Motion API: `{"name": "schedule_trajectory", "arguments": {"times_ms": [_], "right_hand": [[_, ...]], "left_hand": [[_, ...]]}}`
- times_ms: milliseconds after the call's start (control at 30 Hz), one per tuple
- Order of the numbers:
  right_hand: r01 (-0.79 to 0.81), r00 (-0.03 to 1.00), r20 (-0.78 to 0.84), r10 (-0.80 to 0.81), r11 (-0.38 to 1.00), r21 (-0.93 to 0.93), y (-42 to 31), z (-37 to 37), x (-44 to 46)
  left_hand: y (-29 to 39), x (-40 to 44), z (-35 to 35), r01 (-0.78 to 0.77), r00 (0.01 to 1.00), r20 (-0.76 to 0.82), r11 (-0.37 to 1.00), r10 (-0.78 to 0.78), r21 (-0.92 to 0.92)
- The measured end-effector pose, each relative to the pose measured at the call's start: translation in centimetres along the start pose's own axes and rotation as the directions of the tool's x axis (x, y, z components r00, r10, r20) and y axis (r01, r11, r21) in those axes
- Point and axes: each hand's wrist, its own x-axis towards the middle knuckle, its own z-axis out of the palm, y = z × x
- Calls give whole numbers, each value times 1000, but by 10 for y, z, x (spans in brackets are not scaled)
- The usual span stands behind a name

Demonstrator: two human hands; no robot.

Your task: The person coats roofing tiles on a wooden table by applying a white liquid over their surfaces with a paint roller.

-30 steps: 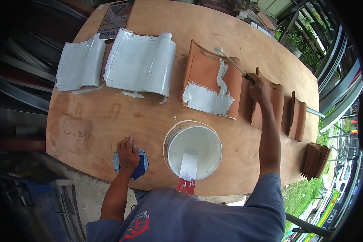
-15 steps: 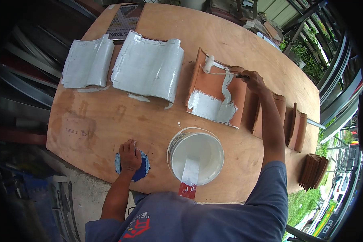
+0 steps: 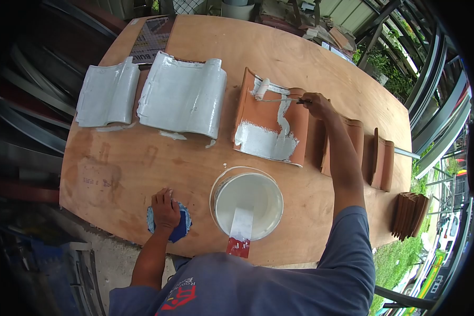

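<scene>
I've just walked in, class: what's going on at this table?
A person's right hand holds a paint roller at the far left corner of a partly painted clay tile. The left hand rests on a blue bundle, perhaps cloth. Two tiles to the left look coated white; two more to the right show bare clay. A scraper leans over the near rim of a bucket.

- On the desk, left to right: first tile, second tile, middle tile, fourth tile, fifth tile.
- Roller at the middle tile's far end, left of the right grip.
- Bucket before the middle tile, scraper across its near rim.
- Left grip on the cloth, left of the bucket.
</scene>
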Motion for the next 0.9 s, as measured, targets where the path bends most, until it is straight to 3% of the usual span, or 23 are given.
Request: {"name": "schedule_trajectory", "arguments": {"times_ms": [67, 167, 300, 467, 667, 700, 767, 900], "right_hand": [[40, 997, -65, -39, 999, 23, -7, 3, -2], [-91, 995, 30, 91, 996, 2, -17, -19, -19], [-80, 992, 73, 101, 964, -252, 18, -59, -48], [-102, 987, 62, 145, 885, -455, -31, -128, -76], [66, 986, 168, -9, 940, -335, -24, -66, -69], [66, 986, 167, -9, 940, -335, -22, -46, -64], [56, 998, 50, -50, 989, -136, -28, -17, -52], [-10, 993, 116, 7, 1000, 28, -56, -11, -50]], "left_hand": [[-1, 0, 1, -7, 1000, -1, 1000, 7, 11], [-2, 0, 1, -11, 1000, -8, 1000, 11, 20], [1, 1, 0, 3, 1000, -11, 1000, -3, 9], [0, 1, 1, -12, 1000, -26, 1000, 13, 12], [2, 0, 2, 2, 1000, -11, 1000, -2, 22], [2, 0, 1, 0, 1000, -8, 1000, 0, 23], [1, 0, 0, 4, 1000, -10, 1000, -3, 31], [-1, 1, -1, 3, 1000, -8, 1000, -3, 19]]}}
